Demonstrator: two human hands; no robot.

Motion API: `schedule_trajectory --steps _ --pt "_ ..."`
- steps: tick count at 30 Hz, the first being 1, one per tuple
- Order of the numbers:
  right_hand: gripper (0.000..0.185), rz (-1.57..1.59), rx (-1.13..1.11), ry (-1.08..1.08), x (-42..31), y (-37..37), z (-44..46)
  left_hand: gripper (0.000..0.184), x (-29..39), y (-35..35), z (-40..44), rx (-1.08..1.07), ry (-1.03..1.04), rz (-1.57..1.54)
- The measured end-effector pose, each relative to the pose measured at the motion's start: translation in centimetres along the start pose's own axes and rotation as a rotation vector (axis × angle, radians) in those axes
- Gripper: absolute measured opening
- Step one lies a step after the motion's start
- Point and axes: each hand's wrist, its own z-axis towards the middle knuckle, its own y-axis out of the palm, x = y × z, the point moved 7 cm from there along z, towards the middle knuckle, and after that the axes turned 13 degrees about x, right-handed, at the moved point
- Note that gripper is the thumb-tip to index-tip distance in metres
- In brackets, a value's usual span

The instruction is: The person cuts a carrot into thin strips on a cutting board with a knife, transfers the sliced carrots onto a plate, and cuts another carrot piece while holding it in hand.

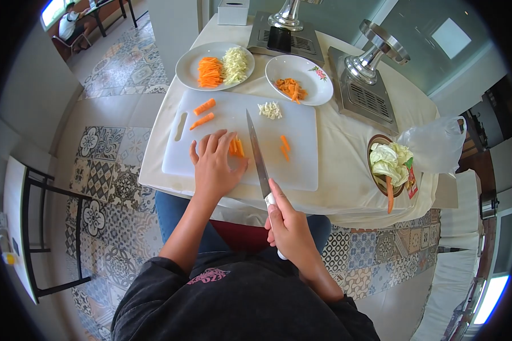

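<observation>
My right hand (290, 224) is closed round the white handle of a kitchen knife (256, 149). Its long blade points away from me over the white cutting board (199, 165). My left hand (215, 162) rests on the board, fingers curled and thumb bent round a small stack of carrot slices (237, 148) just left of the blade. Two larger carrot pieces (205, 106) lie near the board's handle slot. A small heap of chopped white vegetable (270, 110) sits toward the far side. A few carrot strips (285, 146) lie right of the knife.
Behind the board stand a plate (183, 67) of shredded carrot and cabbage and a bowl (320, 91) with carrot peelings. At right are a brown bowl (375, 177) of cabbage and carrot, a plastic bag (435, 145) and metal stands (364, 68). A person (71, 25) sits far left.
</observation>
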Motion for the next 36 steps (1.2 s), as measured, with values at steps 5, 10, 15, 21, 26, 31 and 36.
schedule_trajectory --steps 5,10,15,21,26,31,36 --pt "0.053 0.004 0.047 0.026 -0.1 -3.7 -1.1 0.045 -0.4 1.2 0.4 -0.095 0.051 0.043" --pt "0.053 -0.035 0.117 0.043 1.4 -8.0 -2.8 0.038 0.4 1.2 0.4 -0.088 0.047 -0.017" --pt "0.051 -0.062 0.179 0.124 2.7 -11.2 -4.9 0.034 4.2 2.3 -0.5 -0.135 0.186 -0.136" --pt "0.052 -0.006 0.205 0.170 4.0 -12.6 -6.0 0.029 6.6 4.7 -0.1 -0.138 0.357 -0.149" --pt "0.052 -0.007 0.204 0.170 3.9 -12.5 -6.0 0.019 7.0 6.4 1.1 -0.254 0.441 -0.130" --pt "0.052 -0.006 0.191 0.162 3.9 -12.1 -5.8 0.012 7.9 6.8 1.8 -0.234 0.529 -0.145" --pt "0.052 0.007 0.182 0.121 3.6 -12.0 -5.9 0.011 7.3 5.9 2.1 -0.183 0.498 -0.037"
